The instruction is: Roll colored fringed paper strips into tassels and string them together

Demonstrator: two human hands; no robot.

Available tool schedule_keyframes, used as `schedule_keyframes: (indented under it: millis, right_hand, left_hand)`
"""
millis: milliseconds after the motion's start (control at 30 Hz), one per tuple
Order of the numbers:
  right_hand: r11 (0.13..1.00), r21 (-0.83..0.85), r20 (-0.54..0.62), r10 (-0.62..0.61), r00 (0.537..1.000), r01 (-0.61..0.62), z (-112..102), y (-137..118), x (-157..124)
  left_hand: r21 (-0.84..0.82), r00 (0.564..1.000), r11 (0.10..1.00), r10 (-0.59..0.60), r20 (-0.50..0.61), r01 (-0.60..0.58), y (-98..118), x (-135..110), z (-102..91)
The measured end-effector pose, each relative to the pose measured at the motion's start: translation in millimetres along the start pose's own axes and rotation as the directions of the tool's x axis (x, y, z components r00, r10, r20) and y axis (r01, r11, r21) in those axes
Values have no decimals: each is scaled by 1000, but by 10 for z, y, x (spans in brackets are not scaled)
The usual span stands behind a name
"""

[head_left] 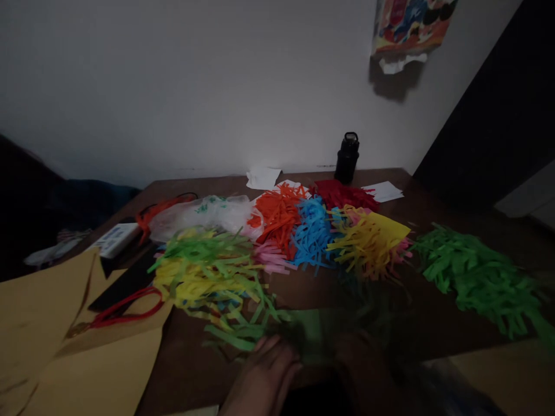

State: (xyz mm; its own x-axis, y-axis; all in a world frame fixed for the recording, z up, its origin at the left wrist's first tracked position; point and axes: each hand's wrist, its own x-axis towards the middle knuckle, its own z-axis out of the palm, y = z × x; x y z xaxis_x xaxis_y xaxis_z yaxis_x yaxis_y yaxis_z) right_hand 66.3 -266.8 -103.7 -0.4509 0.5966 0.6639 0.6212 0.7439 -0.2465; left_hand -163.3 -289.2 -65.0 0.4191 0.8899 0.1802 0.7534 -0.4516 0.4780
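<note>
In a dim room, a brown desk [186, 352] stands against a pale wall [195, 86], covered with bundles of bright fringed paper. At the middle of the near edge, a person's two hands are at a flat green paper piece [310, 326], which lies between them on the desk. The left hand [272, 367] has its fingers bent and close together at the paper's left end; whether they pinch it or only press on it, I cannot tell. The right hand [362, 361] is deep in shadow at the other end, and I cannot tell whether its fingers are closed. Just beyond the left hand spreads a loose light green and yellow pile [203, 277]. Behind that, toward the far left corner, lie a crumpled clear plastic bag [203, 216] and, by the left edge, a white box [117, 238]. Across the desk's middle, orange strips [280, 216], blue strips [313, 231] and a yellow fringed piece [368, 240] sit side by side, with red fringed paper [342, 195] behind them. A black bottle [346, 160] stands upright by the far edge, near the far right corner. A deeper green bundle [477, 274] stretches along the right side. At the near left corner, a looped red cord [130, 306] rests on tan sheets [125, 358].
</note>
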Motion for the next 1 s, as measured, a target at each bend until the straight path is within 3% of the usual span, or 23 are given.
schedule_keyframes:
  millis: [200, 400, 500, 633, 767, 900, 967, 1000]
  right_hand:
    - [969, -183, 22, 172, 985, -165, 86, 36, 230]
    - [926, -310, 66, 247, 967, -215, 286, 106, 272]
    - [899, -368, 64, 279, 958, -237, 274, 105, 291]
    - [922, -299, -18, 251, 968, -245, 128, 74, 366]
    - [998, 43, 95, 50, 994, -54, 62, 19, 372]
    - [992, 121, 34, -40, 999, 35, 108, 15, 313]
    - [990, 129, 12, -58, 998, 56, 128, 28, 290]
    - [990, 126, 0, -66, 998, 65, 135, 34, 282]
  left_hand:
    - [209, 955, 943, -282, 97, 257, -17, 365, 30]
    - [370, 905, 859, -414, 99, 353, -31, 610, 36]
    - [423, 886, 825, -453, 99, 374, 4, 648, 41]
    - [443, 879, 816, -462, 114, 372, 30, 670, 32]
    - [449, 881, 817, -457, 119, 363, 7, 668, -39]
    - [457, 892, 802, -450, 38, 385, 8, 569, -142]
    - [411, 947, 863, -320, -6, 294, 35, 476, -141]
    - [365, 980, 912, -200, -5, 188, 47, 427, -116]
